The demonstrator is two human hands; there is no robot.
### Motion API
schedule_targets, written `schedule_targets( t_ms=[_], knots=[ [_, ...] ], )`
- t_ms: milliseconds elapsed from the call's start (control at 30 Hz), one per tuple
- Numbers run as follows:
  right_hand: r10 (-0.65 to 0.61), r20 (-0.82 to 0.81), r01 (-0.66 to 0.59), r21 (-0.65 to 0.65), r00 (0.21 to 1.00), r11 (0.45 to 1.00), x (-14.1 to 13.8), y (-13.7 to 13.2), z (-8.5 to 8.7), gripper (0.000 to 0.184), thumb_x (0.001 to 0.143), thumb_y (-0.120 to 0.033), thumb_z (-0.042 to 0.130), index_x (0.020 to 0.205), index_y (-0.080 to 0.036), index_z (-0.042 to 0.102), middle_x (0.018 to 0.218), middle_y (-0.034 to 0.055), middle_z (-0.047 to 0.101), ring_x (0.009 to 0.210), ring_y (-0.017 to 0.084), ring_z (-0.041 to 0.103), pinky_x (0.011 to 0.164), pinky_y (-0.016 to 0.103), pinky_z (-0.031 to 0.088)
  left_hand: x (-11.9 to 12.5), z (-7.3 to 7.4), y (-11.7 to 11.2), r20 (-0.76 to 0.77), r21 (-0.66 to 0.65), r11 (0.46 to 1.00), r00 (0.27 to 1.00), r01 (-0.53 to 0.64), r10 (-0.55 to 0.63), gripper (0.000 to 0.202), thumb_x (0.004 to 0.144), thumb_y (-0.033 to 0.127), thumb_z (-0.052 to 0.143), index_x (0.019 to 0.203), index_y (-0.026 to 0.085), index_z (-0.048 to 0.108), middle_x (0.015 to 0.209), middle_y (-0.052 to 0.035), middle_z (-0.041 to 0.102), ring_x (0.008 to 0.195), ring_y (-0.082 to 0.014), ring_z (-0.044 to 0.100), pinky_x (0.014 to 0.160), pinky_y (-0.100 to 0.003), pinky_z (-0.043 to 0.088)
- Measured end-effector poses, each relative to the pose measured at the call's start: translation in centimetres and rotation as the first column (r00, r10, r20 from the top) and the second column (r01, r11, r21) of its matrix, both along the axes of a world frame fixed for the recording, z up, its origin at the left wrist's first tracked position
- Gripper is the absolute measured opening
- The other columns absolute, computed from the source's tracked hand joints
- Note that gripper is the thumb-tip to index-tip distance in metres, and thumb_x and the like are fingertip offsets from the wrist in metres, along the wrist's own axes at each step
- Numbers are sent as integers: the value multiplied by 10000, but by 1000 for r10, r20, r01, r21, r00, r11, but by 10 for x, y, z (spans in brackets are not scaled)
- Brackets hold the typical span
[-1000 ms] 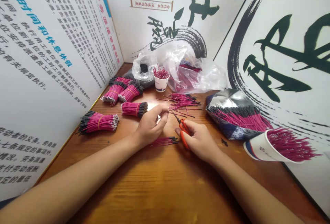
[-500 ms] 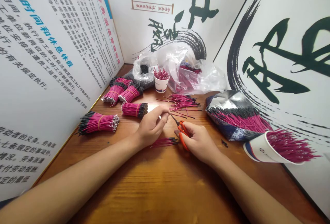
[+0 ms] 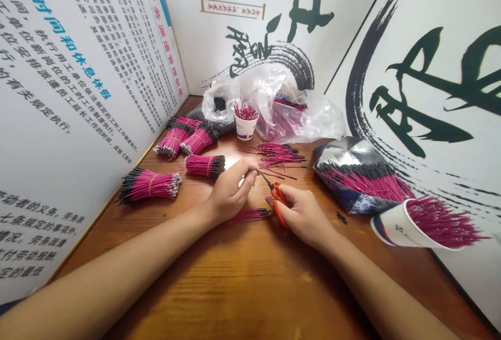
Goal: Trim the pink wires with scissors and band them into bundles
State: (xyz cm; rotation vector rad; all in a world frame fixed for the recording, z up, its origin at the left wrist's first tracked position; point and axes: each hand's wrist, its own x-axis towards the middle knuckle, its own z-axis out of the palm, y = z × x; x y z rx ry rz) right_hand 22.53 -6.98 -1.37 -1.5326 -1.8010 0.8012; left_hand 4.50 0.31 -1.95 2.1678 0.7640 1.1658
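My left hand (image 3: 230,189) rests on the wooden table (image 3: 242,282) with thumb and fingers pinched on a thin pink wire (image 3: 255,171). My right hand (image 3: 303,214) grips small orange-handled scissors (image 3: 277,195), whose blade tips meet the wire at my left fingertips. Under and between the hands lies a small loose bunch of pink wires with black ends (image 3: 250,215). Just beyond the hands a loose pile of pink wires (image 3: 278,153) is spread on the table.
Several banded bundles of pink wires (image 3: 150,184) lie at left. A paper cup of wires (image 3: 245,121) stands at the back before plastic bags (image 3: 289,105). At right, a foil bag of wires (image 3: 356,175) and a tipped cup of wires (image 3: 422,221). Printed boards wall in the table.
My left fingertips rose slightly and pinched the wire nearer the scissor tips; the scissors shifted a little toward them. Everything else stays put.
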Motion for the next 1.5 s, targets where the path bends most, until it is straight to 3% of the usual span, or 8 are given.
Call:
schedule_targets(
  t_ms=[1067,1500],
  knots=[
    [47,-46,-50,-66,998,997,3,2,2,346,922,-358,527,642,-198,402,563,-51,422,552,100,381,530,225,288,1,2,0,18,76,997,1000,5,-7,149,965,173,411,881,174,534,763,2,519,731,-127,491,697,-249,402],
    [8,-65,-13,-81,998,997,2,1,1,337,903,-342,546,623,-197,427,547,-46,446,534,101,394,515,229,290,1,1,0,20,53,999,1000,11,-13,156,970,182,411,875,168,535,784,-6,538,748,-128,505,703,-249,403]
  ],
)
